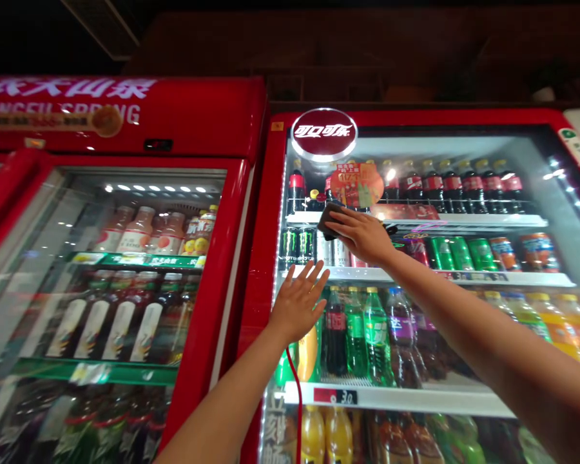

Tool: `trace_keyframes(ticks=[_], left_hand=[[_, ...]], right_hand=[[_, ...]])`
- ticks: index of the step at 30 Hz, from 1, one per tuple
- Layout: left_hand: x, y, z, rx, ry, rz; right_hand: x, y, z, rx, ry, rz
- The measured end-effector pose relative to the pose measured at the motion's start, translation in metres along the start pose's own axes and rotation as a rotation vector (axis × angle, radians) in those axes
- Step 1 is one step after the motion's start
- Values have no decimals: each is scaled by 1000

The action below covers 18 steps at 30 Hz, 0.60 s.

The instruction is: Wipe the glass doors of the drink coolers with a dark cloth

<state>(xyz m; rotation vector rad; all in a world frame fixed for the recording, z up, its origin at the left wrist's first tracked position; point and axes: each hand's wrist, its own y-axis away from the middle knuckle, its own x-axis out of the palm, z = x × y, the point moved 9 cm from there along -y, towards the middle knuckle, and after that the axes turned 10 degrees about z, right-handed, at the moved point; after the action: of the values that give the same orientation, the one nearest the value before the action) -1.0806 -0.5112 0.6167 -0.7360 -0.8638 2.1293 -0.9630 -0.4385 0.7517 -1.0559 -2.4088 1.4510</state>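
My right hand [359,233] reaches up to the glass door [319,277] of the red drinks fridge. Under its fingers is a dark, flat pad [329,221], held against the glass; its exact kind is hard to make out. Lower and to the left, my left hand [300,301] rests on or very close to the same door near its left edge, palm forward and fingers spread, holding nothing. An orange-red sticker [356,185] on the glass lies just above my right hand. Below my left hand, a thin red cord [297,386] hangs down.
Shelves of cans [457,253] and bottles [377,328] stand behind the glass. A round brand sign [323,134] sits at the door's upper left. To the left is a second red fridge [234,212] with bottled drinks [135,235].
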Motion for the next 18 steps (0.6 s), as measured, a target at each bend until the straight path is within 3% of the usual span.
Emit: trace_keyframes(ticks=[4, 7, 9, 12, 15, 18], left_hand=[[2, 0, 1, -13, 3, 20], [5, -1, 1, -14, 8, 58], [7, -2, 1, -10, 14, 76], [8, -2, 1, -9, 25, 76], [6, 0, 0, -7, 20, 60], [4, 2, 0, -16, -4, 59]], right_hand=[[-2, -19, -22, 201, -16, -90], [5, -46, 0, 286, -20, -118], [11, -56, 25, 220, -19, -88], [14, -47, 49, 22, -25, -15], [7, -30, 34, -28, -36, -10], [1, -37, 3, 153, -28, -78]])
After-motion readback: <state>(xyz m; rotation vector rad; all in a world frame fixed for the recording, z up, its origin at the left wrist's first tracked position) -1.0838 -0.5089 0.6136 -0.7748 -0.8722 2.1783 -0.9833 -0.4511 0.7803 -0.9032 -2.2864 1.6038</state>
